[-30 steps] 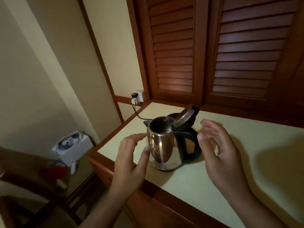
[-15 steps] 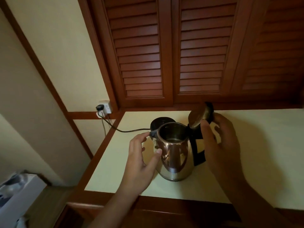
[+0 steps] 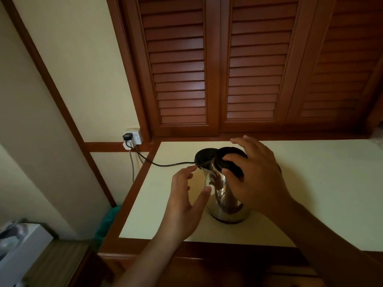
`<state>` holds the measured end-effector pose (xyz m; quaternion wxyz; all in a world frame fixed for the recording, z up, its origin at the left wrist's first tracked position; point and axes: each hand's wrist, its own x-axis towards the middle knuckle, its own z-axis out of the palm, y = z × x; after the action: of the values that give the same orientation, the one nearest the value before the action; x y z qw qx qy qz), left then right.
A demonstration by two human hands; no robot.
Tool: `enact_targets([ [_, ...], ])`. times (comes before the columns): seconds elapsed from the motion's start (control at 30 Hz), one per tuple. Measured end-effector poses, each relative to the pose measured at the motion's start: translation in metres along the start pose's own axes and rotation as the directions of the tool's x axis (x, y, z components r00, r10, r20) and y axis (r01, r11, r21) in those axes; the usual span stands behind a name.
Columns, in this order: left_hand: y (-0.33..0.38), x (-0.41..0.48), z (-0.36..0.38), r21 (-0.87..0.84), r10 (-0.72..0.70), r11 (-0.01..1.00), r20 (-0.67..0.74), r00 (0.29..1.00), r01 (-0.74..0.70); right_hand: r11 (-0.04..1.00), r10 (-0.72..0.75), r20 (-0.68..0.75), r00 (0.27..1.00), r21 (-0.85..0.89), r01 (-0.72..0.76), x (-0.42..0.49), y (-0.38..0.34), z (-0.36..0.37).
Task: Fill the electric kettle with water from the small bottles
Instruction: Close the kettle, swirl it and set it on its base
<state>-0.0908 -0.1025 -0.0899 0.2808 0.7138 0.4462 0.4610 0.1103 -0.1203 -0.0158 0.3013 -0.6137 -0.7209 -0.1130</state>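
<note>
Standing on the pale yellow countertop [image 3: 310, 183], the shiny steel electric kettle [image 3: 224, 195] has its round black power base [image 3: 204, 157] just behind it. My right hand [image 3: 257, 179] lies over its black lid [image 3: 229, 162], fingers spread and loosely curled on it. My left hand [image 3: 184, 200] hovers open just left of the kettle, apart from it.

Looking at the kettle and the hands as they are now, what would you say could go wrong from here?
1. The right hand presses on the lid; a shut lid would block pouring, and no bottles are in view.
2. The left hand hovers open beside the kettle without gripping it, so a hard push might tip it.
3. The kettle stands off its black base, whose cord runs to the wall socket; spilled water there could be hazardous.
</note>
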Motion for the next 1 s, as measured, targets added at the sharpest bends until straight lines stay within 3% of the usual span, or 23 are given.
enact_targets([
  [0.33,-0.005,0.004,0.018,-0.095,-0.182,0.974,0.21,0.961,0.205,0.997,0.002,0.057,0.998,-0.082,0.003,0.0,-0.01,0.002],
  [0.57,-0.001,0.012,0.029,-0.065,-0.176,0.979,0.185,0.967,0.191,0.992,0.02,0.103,0.994,-0.128,-0.007,0.004,-0.012,0.008],
  [0.87,-0.008,0.016,0.031,-0.023,-0.192,0.98,0.174,0.966,0.199,0.989,-0.009,-0.018,1.0,-0.146,0.006,0.002,-0.014,0.019],
  [1.0,-0.011,0.015,0.032,-0.011,-0.197,0.979,0.167,0.966,0.202,0.959,-0.103,0.044,0.994,-0.259,0.111,0.004,-0.015,0.018],
])
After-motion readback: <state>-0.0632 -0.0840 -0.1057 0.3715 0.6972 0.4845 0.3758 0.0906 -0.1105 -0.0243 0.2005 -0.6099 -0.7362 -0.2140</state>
